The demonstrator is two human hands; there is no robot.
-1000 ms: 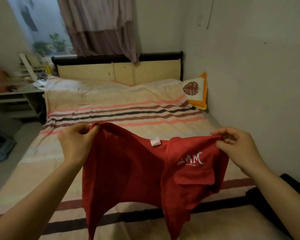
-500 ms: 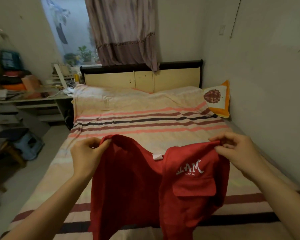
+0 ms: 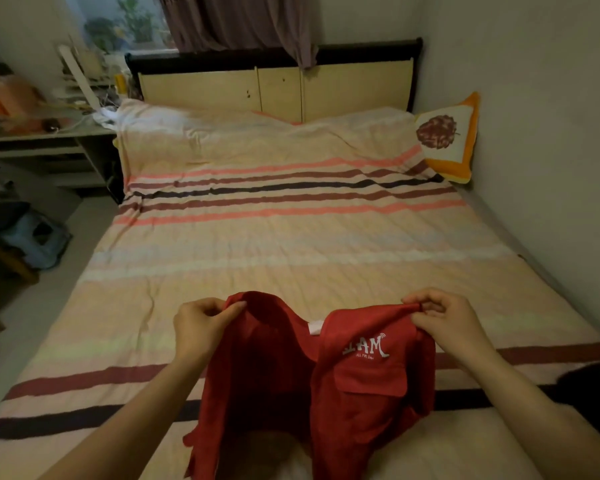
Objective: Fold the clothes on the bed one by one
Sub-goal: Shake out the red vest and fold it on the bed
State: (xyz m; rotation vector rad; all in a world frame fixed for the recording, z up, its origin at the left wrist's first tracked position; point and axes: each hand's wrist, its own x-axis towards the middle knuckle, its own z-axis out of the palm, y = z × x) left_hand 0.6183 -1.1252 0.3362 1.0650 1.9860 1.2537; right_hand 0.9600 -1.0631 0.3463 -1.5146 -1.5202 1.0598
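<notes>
In the head view, a person's two bare hands are holding up a red shirt in the lower middle of the frame, over the near end of the bed. The left hand is gripping the shirt's upper left edge, with its fingers curled round a fold of the cloth. The right hand is pinching the upper right edge between thumb and fingers, just right of centre. The shirt is hanging between them with its top edge sagging in the middle, where a small white label is showing. White lettering is sitting on the right half of the cloth, above a chest pocket. The lower part of the shirt is draping down toward the striped cover at the bottom of the frame; whether it is touching the cover cannot be told.

A pillow with an orange border is leaning against the wall in the upper right. The pale headboard is standing across the top, with a curtain hanging above it. A cluttered desk is filling the upper left, and a blue stool is sitting on the floor at the left edge. A dark cloth is lying at the right edge, near the right forearm.
</notes>
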